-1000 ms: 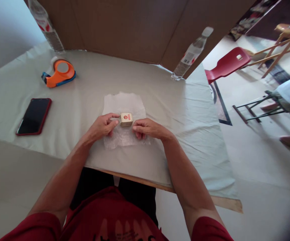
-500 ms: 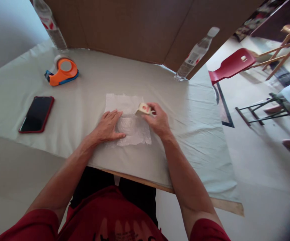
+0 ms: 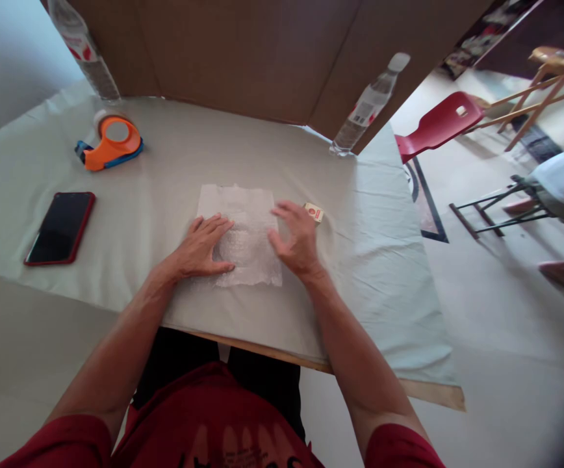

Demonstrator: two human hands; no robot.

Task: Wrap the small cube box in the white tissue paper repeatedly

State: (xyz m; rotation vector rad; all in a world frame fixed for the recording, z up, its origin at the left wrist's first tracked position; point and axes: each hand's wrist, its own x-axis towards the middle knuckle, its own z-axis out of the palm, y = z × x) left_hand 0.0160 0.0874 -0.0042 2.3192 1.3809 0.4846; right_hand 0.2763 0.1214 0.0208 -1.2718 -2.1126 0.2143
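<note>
A sheet of bubble wrap [image 3: 247, 227] lies flat on the cloth-covered table in front of me. My left hand [image 3: 204, 247] rests on its left side, palm down with fingers spread and thumb stretched out. Over the sheet's right edge is my right hand [image 3: 296, 237], its fingers apart, slightly blurred and holding nothing. A small cream box [image 3: 314, 212] with a red mark sits on the table just to the right of that hand, partly hidden behind it.
To the left are a phone [image 3: 61, 227] in a red case and an orange tape dispenser [image 3: 112, 143]. Two clear bottles, one left [image 3: 84, 52] and one right [image 3: 370, 104], stand by a brown cardboard panel [image 3: 243, 58]. A red chair [image 3: 440, 123] and a seated person are at right.
My right hand has let go of the small box, which now sits on the table right of the bubble wrap. My left hand stays on the sheet. The view has shifted slightly.
</note>
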